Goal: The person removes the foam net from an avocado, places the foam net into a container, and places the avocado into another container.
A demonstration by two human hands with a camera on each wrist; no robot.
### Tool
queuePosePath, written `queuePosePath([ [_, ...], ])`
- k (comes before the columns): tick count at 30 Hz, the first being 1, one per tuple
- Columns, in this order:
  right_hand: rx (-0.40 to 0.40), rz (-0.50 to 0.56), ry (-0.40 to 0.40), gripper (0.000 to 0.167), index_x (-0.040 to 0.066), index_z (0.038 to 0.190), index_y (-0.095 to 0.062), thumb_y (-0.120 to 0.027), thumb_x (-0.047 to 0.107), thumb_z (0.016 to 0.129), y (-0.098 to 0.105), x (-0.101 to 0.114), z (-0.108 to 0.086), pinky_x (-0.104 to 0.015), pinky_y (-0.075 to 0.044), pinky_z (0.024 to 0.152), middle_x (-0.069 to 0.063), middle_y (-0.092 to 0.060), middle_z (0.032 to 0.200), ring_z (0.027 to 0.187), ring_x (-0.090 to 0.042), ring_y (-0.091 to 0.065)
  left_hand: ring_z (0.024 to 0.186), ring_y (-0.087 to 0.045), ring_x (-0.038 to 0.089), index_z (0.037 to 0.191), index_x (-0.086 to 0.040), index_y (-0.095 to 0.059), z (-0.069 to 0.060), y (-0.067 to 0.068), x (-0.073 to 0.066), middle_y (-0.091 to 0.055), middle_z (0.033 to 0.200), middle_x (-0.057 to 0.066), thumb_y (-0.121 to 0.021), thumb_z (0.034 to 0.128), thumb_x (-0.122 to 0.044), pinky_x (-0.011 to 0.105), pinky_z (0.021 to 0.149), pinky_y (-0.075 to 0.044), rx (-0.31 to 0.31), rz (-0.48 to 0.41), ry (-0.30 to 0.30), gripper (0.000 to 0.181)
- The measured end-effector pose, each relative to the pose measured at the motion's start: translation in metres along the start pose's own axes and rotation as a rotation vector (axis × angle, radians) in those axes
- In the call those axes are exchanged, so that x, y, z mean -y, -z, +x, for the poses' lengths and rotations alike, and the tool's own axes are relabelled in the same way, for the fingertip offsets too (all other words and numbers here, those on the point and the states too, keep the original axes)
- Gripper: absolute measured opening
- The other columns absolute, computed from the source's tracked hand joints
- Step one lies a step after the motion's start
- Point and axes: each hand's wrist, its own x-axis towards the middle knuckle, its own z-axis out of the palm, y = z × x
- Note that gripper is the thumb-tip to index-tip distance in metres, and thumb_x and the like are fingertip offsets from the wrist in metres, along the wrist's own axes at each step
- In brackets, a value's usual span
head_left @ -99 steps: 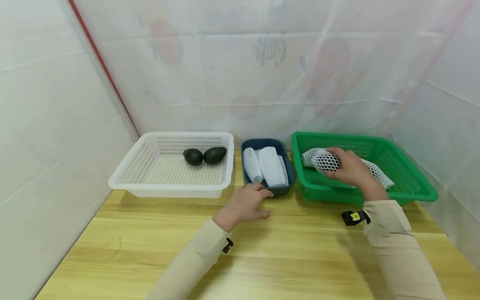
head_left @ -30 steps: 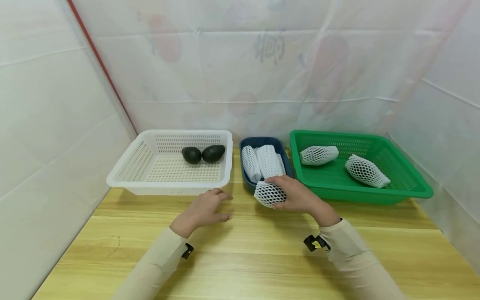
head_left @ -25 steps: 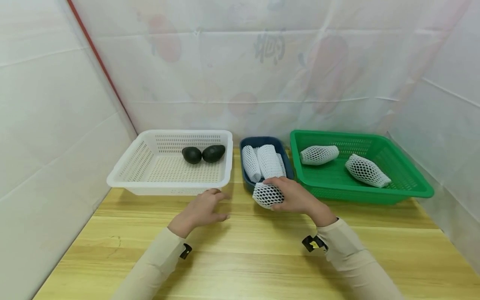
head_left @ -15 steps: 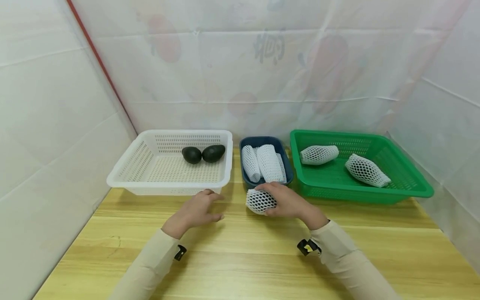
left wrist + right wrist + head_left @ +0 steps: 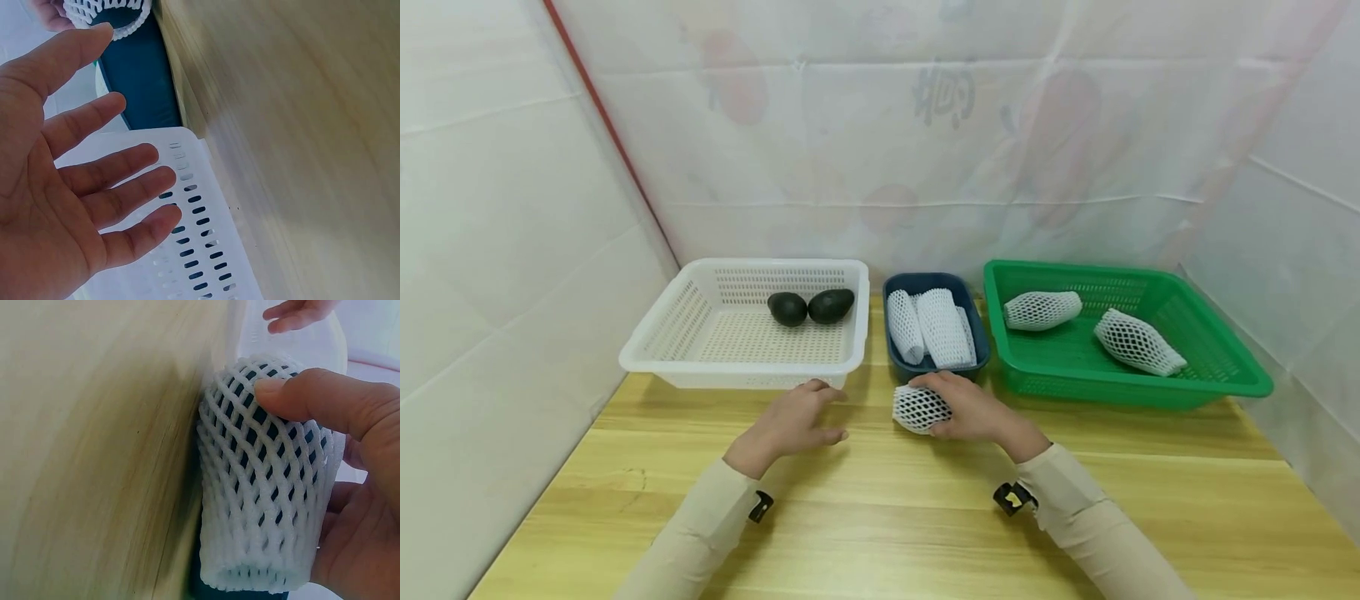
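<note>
My right hand (image 5: 973, 410) grips a dark item in a white foam net (image 5: 921, 409) just in front of the dark blue bin (image 5: 934, 377). In the right wrist view the thumb presses on the netted item (image 5: 262, 469), and dark green shows through the mesh. My left hand (image 5: 786, 427) hangs over the wood in front of the white basket (image 5: 745, 367), holding nothing. Its fingers are spread in the left wrist view, where the hand (image 5: 81, 169) is beside the white basket's wall (image 5: 206, 219). Two dark avocados (image 5: 808, 308) lie in the white basket.
Folded white foam nets (image 5: 943, 327) lie in the blue bin. A green basket (image 5: 1120, 392) at the right holds two netted items, one at the left (image 5: 1042, 310) and one farther right (image 5: 1138, 342). A white sheet (image 5: 850, 167) hangs behind the wooden table (image 5: 887, 517).
My right hand has carried one netted item leftwards out of the green basket to the front of the blue bin. My left hand has moved left from the blue bin to the white basket's front.
</note>
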Motion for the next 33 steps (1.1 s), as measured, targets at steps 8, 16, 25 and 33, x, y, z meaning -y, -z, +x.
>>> queuePosePath([
  [8,0.004,0.02,-0.088,0.067,0.008,0.132,-0.048,-0.077,0.014,0.073,0.017,0.008,-0.006,-0.045,-0.041,0.09,-0.014,-0.048,0.127,0.115,-0.028,-0.046,0.099,-0.055,0.025,0.117,-0.002,-0.062,-0.001,0.008,-0.008,-0.057,0.112,0.009,-0.075,0.0779,-0.028,0.04,0.082,-0.047,-0.009,-0.021,-0.011,0.049],
  [16,-0.002,0.023,-0.061,0.059,0.006,0.128,-0.051,-0.073,0.012,0.074,0.017,0.01,-0.009,-0.045,-0.041,0.09,-0.015,-0.048,0.125,0.114,-0.028,-0.047,0.1,-0.055,0.023,0.117,-0.004,-0.062,-0.001,0.007,-0.009,-0.057,0.113,0.008,-0.075,0.0781,-0.031,0.038,0.078,-0.048,0.005,-0.003,0.006,0.049],
  [25,-0.011,-0.006,-0.055,0.056,0.004,0.125,-0.053,-0.074,0.014,0.074,0.017,0.008,-0.012,-0.045,-0.041,0.091,-0.013,-0.051,0.122,0.111,-0.028,-0.049,0.095,-0.058,0.023,0.118,-0.007,-0.062,0.003,-0.001,-0.015,-0.058,0.111,0.009,-0.074,0.0778,-0.032,0.037,0.075,-0.049,0.024,-0.053,-0.001,0.049],
  [33,0.006,0.006,-0.095,0.06,0.005,0.127,-0.052,-0.077,0.015,0.074,0.018,0.001,-0.023,-0.046,-0.04,0.091,-0.012,-0.051,0.124,0.113,-0.029,-0.048,0.1,-0.056,0.022,0.116,-0.008,-0.062,0.014,-0.009,-0.021,-0.06,0.112,0.006,-0.072,0.0809,-0.03,0.037,0.082,-0.047,0.017,-0.063,-0.059,0.043],
])
